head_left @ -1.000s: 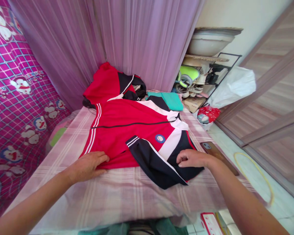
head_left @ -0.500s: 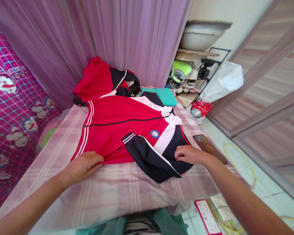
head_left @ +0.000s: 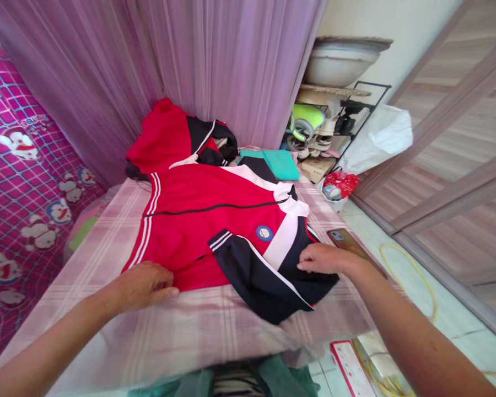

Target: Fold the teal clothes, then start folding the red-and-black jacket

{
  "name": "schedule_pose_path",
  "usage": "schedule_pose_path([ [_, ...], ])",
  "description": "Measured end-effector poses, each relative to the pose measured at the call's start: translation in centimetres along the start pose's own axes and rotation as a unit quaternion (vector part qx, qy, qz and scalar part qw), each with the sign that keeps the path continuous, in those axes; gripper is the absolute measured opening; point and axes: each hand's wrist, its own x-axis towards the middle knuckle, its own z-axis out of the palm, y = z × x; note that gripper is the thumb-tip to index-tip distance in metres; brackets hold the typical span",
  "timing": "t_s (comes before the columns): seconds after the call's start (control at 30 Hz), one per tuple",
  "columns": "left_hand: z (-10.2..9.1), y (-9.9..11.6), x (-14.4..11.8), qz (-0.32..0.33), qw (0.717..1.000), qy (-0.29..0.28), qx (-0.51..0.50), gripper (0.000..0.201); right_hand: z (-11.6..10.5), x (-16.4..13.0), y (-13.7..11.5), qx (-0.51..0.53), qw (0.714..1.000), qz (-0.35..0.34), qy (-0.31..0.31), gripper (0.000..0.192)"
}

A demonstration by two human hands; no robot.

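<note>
A red track jacket lies flat on the plaid pink cloth that covers the table, its zip running sideways and its hem toward the person. The left hand rests palm down on the jacket's near left corner, fingers curled onto the red hem where the white side stripes end. The right hand sits on the folded-over navy sleeve at the jacket's near right side, fingertips drawn together, pinching the dark fabric. The two hands are well apart, one at each near corner of the jacket. The jacket is smooth, slightly shiny knit with a white chest band and a round blue badge. A second red and navy garment lies crumpled beyond the jacket, against the sheer mauve curtain. A brown phone lies flat just right of the jacket.
</note>
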Motion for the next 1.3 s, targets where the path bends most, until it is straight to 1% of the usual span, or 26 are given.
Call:
schedule_pose_path([
  [0.03,-0.5,-0.2,0.5,-0.012,1.0,0.0,-0.008,0.05,-0.4,0.5,-0.3,-0.013,0.999,0.001,0.036,0.032],
  [0.07,-0.9,-0.6,1.2,-0.025,0.999,0.014,-0.013,0.051,-0.7,1.2,-0.7,-0.025,0.996,0.003,0.082,0.033],
  [0.1,-1.3,-1.0,2.1,-0.036,0.998,0.043,-0.016,0.052,-0.9,2.2,-1.2,-0.034,0.99,0.006,0.136,0.034],
  [0.17,-1.6,-2.0,4.3,-0.047,0.992,0.121,-0.01,0.054,-1.1,4.9,-2.4,-0.042,0.97,0.001,0.24,0.037],
  [0.2,-1.5,-2.6,5.5,-0.05,0.986,0.156,-0.001,0.054,-1.0,6.4,-2.9,-0.047,0.958,-0.015,0.282,0.041],
  [0.23,-1.2,-3.1,6.7,-0.058,0.981,0.183,0.013,0.055,-0.9,7.9,-3.2,-0.057,0.952,-0.037,0.299,0.046],
  [0.27,-0.8,-3.6,7.9,-0.077,0.977,0.196,0.03,0.056,-0.7,9.2,-3.2,-0.071,0.953,-0.054,0.29,0.05],
  [0.3,-0.3,-4.1,8.9,-0.11,0.972,0.203,0.047,0.056,-0.4,10.4,-2.8,-0.083,0.957,-0.049,0.274,0.054],
  [0.33,0.4,-4.4,9.6,-0.148,0.966,0.205,0.062,0.057,-0.2,11.2,-2.1,-0.093,0.962,-0.016,0.257,0.056],
  [0.4,1.6,-5.0,10.6,-0.201,0.955,0.203,0.083,0.059,0.1,12.2,0.0,-0.104,0.959,0.091,0.249,0.058],
  [0.47,2.5,-5.3,10.8,-0.217,0.949,0.206,0.097,0.059,0.3,12.3,2.2,-0.108,0.946,0.157,0.261,0.058],
  [0.53,3.1,-5.4,10.8,-0.215,0.946,0.218,0.108,0.059,0.3,12.1,3.5,-0.11,0.941,0.181,0.266,0.057],
  [0.57,3.2,-5.5,10.7,-0.214,0.944,0.225,0.112,0.059,0.2,11.9,3.6,-0.11,0.939,0.186,0.266,0.056],
  [0.63,3.3,-5.4,10.7,-0.211,0.941,0.238,0.116,0.059,-0.1,11.8,2.6,-0.108,0.935,0.195,0.275,0.054],
  [0.7,3.3,-5.3,10.7,-0.21,0.938,0.247,0.119,0.059,-0.6,11.8,0.3,-0.102,0.928,0.189,0.305,0.054],
  [0.73,3.2,-5.2,10.8,-0.211,0.938,0.248,0.12,0.059,-0.9,11.7,-1.2,-0.094,0.927,0.172,0.321,0.055],
  [0.8,3.2,-5.0,10.8,-0.214,0.937,0.246,0.122,0.059,-1.2,11.5,-4.5,-0.06,0.934,0.103,0.338,0.055],
  [0.87,3.1,-4.8,10.8,-0.216,0.938,0.244,0.122,0.059,-1.3,11.1,-7.8,0.008,0.958,0.029,0.284,0.052],
  [0.9,3.1,-4.8,10.8,-0.216,0.938,0.244,0.12,0.058,-1.1,10.9,-9.2,0.03,0.969,0.013,0.244,0.052],
  [0.97,3.1,-4.7,10.8,-0.216,0.937,0.248,0.114,0.057,-0.7,10.7,-11.3,0.02,0.983,0.001,0.184,0.051],
  [1.03,3.1,-4.6,10.8,-0.217,0.937,0.253,0.107,0.057,-0.5,10.6,-12.3,-0.012,0.989,-0.001,0.15,0.047],
  [1.1,3.0,-4.5,10.7,-0.219,0.936,0.255,0.104,0.057,-0.8,10.4,-12.2,-0.02,0.992,-0.028,0.12,0.036],
  [1.17,3.0,-4.4,10.7,-0.219,0.937,0.254,0.102,0.057,-1.9,10.2,-11.3,0.008,0.995,-0.084,0.056,0.028],
  [1.23,3.0,-4.4,10.7,-0.216,0.937,0.255,0.099,0.057,-3.6,9.8,-9.9,0.062,0.986,-0.151,-0.029,0.028],
  [1.27,2.9,-4.4,10.7,-0.215,0.937,0.256,0.097,0.058,-4.6,9.7,-9.1,0.095,0.978,-0.177,-0.057,0.03],
  [1.3,2.9,-4.4,10.7,-0.213,0.938,0.258,0.095,0.058,-5.6,9.5,-8.2,0.126,0.973,-0.188,-0.048,0.031],
])
